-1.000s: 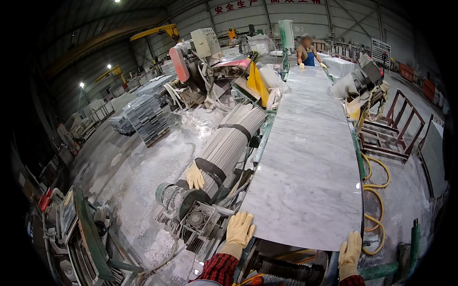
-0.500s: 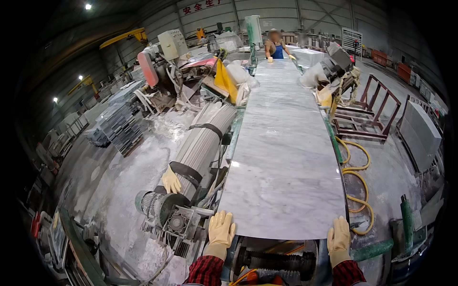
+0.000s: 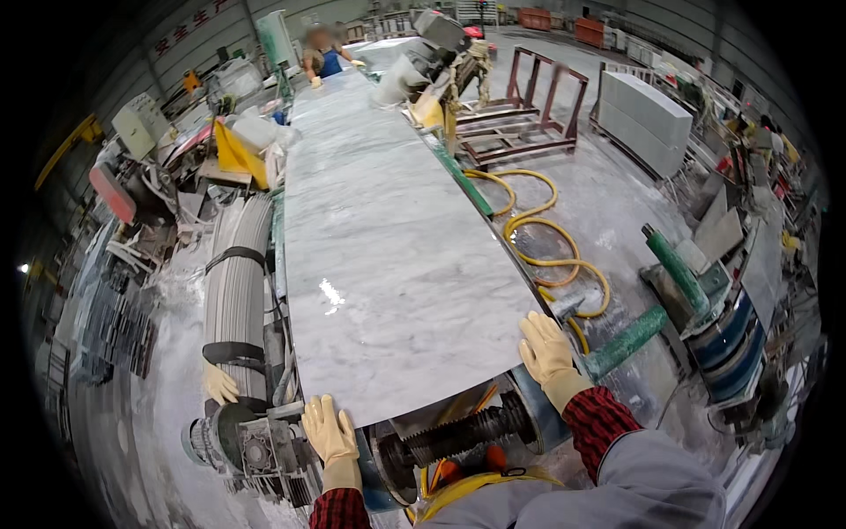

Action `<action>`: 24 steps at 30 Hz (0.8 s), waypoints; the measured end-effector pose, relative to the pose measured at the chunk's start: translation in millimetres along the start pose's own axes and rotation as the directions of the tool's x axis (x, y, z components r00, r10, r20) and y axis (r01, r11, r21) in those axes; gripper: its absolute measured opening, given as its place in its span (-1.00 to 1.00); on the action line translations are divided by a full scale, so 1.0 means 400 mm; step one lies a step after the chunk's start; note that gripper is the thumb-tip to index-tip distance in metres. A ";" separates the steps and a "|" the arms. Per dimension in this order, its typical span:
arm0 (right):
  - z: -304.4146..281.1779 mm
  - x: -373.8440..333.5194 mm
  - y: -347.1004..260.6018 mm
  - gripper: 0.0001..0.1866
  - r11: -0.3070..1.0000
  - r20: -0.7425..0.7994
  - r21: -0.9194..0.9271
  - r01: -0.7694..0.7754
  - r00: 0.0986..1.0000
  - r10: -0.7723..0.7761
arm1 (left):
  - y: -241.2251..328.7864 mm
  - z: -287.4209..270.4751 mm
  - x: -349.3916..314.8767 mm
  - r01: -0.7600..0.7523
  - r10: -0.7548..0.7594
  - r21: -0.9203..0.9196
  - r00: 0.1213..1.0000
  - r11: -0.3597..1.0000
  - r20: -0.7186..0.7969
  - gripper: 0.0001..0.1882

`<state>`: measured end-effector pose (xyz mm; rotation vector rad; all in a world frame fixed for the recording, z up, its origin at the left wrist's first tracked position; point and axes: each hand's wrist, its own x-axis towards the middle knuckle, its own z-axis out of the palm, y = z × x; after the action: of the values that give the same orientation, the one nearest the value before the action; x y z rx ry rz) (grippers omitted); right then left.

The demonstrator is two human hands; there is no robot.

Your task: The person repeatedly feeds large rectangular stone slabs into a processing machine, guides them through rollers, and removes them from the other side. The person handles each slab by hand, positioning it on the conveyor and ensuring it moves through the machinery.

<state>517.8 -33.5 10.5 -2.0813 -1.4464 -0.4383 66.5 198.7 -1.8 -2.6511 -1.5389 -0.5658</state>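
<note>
Resting flat on the roller bench, the long grey marble slab (image 3: 388,238) is gripped at its near edge. The left hand (image 3: 329,432), gloved, is laid with fingers spread at the near left corner; the right hand (image 3: 546,350) is pressed, fingers extended, against the near right corner.

Left hand (image 3: 330,430) in a pale yellow glove, fingers spread and pointing forward, palm down, right hand (image 3: 546,349) gloved alike, palm down further ahead, both forearms in red plaid sleeves, well apart
</note>
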 end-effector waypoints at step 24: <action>0.003 -0.051 -0.024 -0.51 0.998 -0.024 -0.029 -0.056 0.998 0.055 | 0.010 -0.020 -0.019 -0.079 0.084 0.051 0.990 0.996 -0.115 -0.55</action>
<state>501.5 -45.6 0.6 -2.1273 -1.3729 -0.4627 64.1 188.8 4.1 -2.5821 -1.3889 -0.6599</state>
